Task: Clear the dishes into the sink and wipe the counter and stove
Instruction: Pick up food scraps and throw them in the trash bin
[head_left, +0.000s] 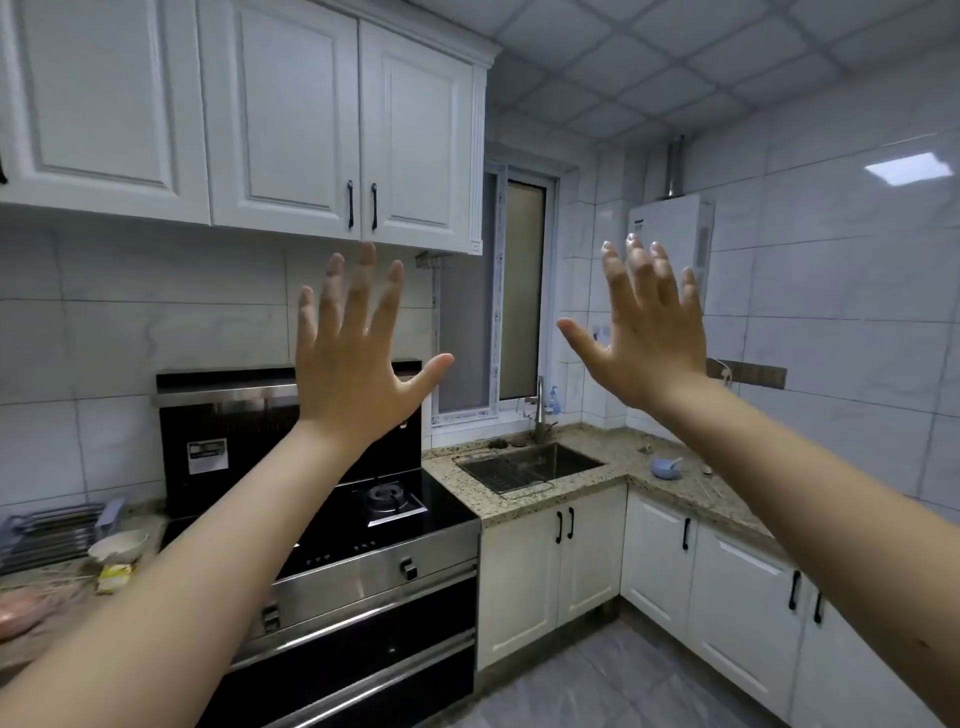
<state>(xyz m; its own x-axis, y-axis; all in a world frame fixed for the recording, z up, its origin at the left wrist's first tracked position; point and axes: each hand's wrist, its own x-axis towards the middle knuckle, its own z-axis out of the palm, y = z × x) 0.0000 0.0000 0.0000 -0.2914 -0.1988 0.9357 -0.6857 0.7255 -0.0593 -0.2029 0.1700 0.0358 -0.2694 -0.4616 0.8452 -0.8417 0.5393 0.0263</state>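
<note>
My left hand (353, 358) and my right hand (649, 332) are raised in front of me with fingers spread, holding nothing. Below them lies the black stove (384, 501) with a gas burner. A steel sink (535, 465) is set in the speckled counter (628, 457) to its right. A blue bowl (666, 467) with a spoon in it stands on the counter right of the sink. On the left counter sit a white bowl (118, 545), a yellow packet (115, 577) and a pink thing (18, 613) at the frame edge.
White upper cabinets (291, 114) hang over the stove. A faucet (540, 410) and soap bottle (555, 401) stand behind the sink. A grey dish rack (52, 535) sits far left. A white water heater (672, 234) is on the right wall. Grey tile floor (623, 686) lies below.
</note>
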